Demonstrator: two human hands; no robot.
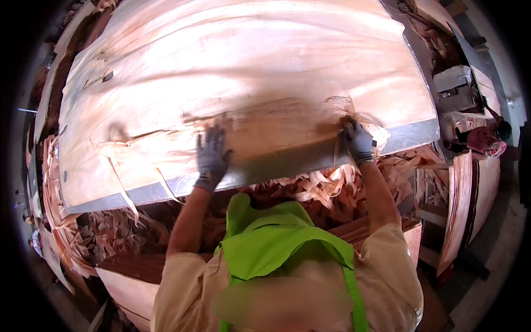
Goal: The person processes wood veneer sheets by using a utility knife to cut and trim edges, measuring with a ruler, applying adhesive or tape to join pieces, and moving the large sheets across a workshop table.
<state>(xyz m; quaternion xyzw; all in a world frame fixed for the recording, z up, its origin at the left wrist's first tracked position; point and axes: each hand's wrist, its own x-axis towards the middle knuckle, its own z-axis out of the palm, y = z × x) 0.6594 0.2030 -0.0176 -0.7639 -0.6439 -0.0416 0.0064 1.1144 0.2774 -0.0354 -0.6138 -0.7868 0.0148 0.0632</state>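
A large pale wood veneer sheet [249, 66] lies over a metal-edged table [412, 134] in front of me. Its near edge is ragged, with torn strips [119, 185] hanging over the metal rim at the left. My left hand [213, 157], in a grey glove, rests flat by this torn edge with its fingers spread. Also gloved in grey, my right hand [358, 143] is at the sheet's near right part, beside a frayed flap [378, 133]. Its fingers look curled; whatever they hold is hidden.
Curled veneer scraps [326, 185] are heaped between the table and me. Veneer stacks stand at my lower left [130, 290] and right [462, 205]. Beyond the table's right side are a grey block-like fixture [456, 88] and another person [487, 138].
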